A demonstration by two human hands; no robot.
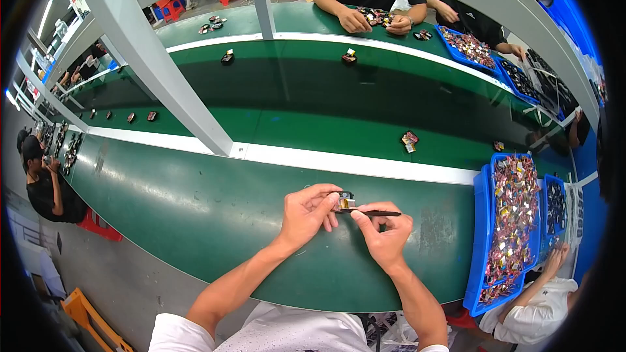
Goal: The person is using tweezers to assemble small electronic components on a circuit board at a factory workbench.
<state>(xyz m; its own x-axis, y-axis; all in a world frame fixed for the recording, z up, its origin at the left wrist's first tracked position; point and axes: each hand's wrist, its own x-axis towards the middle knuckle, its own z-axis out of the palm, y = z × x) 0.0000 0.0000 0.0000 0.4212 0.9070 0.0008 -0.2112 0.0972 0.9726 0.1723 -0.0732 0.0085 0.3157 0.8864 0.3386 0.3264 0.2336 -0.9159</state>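
Above the green bench top (261,182), my left hand (304,216) is closed around a small black electronic part (345,195), thumb on its near edge. A pale and yellowish piece, like a flex strip, shows on its face. My right hand (387,238) pinches a slim black stick-like tool (383,213) lying nearly level. Its left end touches or almost touches the near right side of the part; I cannot tell which. Whether the tool is a pair of tweezers does not show. My fingers cover some of the part.
Right of my hands stands a blue bin (481,234) of small pinkish wired parts, beside a smaller blue tray (555,205) of black pieces. Beyond a white rail (339,164), a green conveyor (293,130) carries scattered assemblies. A grey post (156,58) rises ahead left. Co-workers sit around.
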